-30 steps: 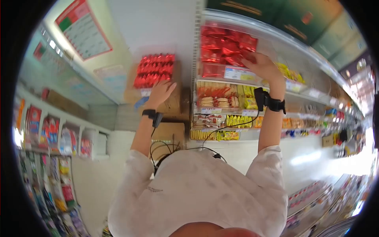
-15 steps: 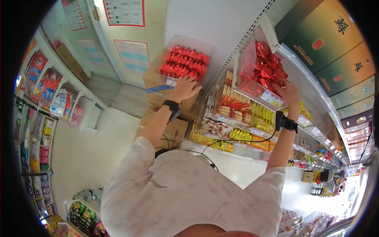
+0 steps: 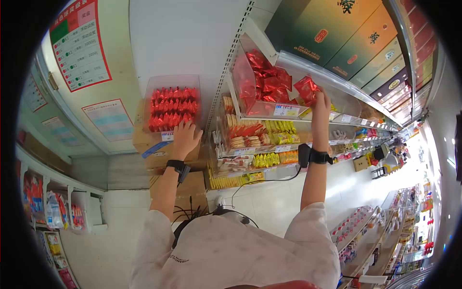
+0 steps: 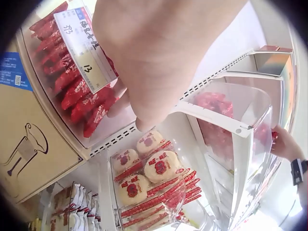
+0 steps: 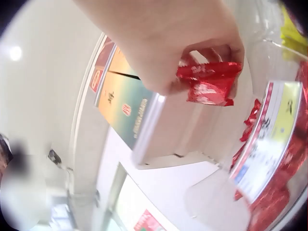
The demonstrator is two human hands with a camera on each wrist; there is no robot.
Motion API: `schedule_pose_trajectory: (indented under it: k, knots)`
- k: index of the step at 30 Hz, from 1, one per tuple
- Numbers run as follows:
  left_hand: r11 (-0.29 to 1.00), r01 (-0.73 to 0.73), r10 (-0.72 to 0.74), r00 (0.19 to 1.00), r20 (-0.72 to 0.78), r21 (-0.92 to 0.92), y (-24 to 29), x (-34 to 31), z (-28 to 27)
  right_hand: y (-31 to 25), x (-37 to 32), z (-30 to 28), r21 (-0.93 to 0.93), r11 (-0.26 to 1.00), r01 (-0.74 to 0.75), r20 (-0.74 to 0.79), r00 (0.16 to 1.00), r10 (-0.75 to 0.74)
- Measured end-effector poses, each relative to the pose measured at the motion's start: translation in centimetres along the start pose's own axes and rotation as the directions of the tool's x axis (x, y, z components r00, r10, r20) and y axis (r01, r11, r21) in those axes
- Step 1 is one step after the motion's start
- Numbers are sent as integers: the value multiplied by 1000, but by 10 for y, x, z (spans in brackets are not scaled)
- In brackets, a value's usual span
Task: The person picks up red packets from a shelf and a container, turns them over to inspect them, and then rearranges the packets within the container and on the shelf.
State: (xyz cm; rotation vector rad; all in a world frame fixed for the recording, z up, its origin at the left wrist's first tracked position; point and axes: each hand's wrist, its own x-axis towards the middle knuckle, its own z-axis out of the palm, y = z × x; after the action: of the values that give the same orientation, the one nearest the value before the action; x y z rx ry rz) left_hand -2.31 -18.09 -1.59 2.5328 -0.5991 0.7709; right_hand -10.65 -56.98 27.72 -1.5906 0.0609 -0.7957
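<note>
My right hand pinches a shiny red foil packet above the front of a clear shelf bin. In the right wrist view the crimped packet hangs from the fingertips, apart from the packets below. More red packets lie loosely heaped in that bin, left of the hand. My left hand rests at the front rim of another clear bin, filled with neat rows of red packets. Up close, the left wrist view has this hand beside a handwritten price tag; its fingertips are partly hidden.
Cardboard boxes support the left bin. Under the heaped bin, lower shelves hold round biscuits and yellow packets. Large green and orange gift boxes stand on the shelf above. A cable runs from the right wrist.
The right hand has lifted a red packet out of the heap and moved it right. The left hand stays at the front of its bin. The head view has swung about.
</note>
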Motion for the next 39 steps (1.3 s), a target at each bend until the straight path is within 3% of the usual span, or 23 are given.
schedule_pose_trajectory:
  k: [1,4,5,9,12,14,16,17,20,22,25,28,31,36,39]
  knots:
    - [1000,-4,4,1000,4,2,0,1,-1,-6,-10,-2,188,978,-95,83,993,81]
    - [1000,-24,24,1000,16,0,2,-3,-6,-26,-47,21,300,938,-175,111,983,148]
    - [1000,-24,24,1000,16,4,2,-2,-6,-35,-57,24,262,941,-216,310,942,129]
    - [999,-33,33,999,-26,9,0,-3,-1,-61,-99,62,291,904,-314,470,870,151]
    - [1000,-4,4,1000,4,22,3,-2,-6,-60,-138,99,255,878,-405,457,851,260]
    - [1000,-3,3,1000,16,26,5,-3,-8,-52,-150,122,166,906,-388,541,805,246]
    - [999,-6,5,1000,12,42,2,-4,-4,-38,-154,151,96,938,-333,661,725,190]
    - [999,-12,12,1000,3,50,0,-5,2,-27,-156,169,131,957,-259,654,748,113]
    - [998,-7,7,1000,-2,62,2,-8,-2,35,-140,225,121,992,46,638,762,-113]
    - [997,11,-13,1000,25,74,2,-5,-3,88,-126,266,-140,924,357,578,787,-217]
    - [996,32,-39,996,82,84,3,-7,-1,94,-117,300,-515,753,409,642,767,23]
    - [995,23,-26,999,29,95,1,-7,4,136,-101,311,-548,570,613,747,665,3]
    - [994,59,-69,992,104,97,4,-4,1,160,-89,317,-533,372,760,844,508,173]
    - [998,30,-33,999,42,59,4,-5,0,199,-87,334,-556,336,760,831,503,237]
    - [997,-14,16,1000,-26,69,1,-2,2,211,-92,341,-588,331,738,808,552,205]
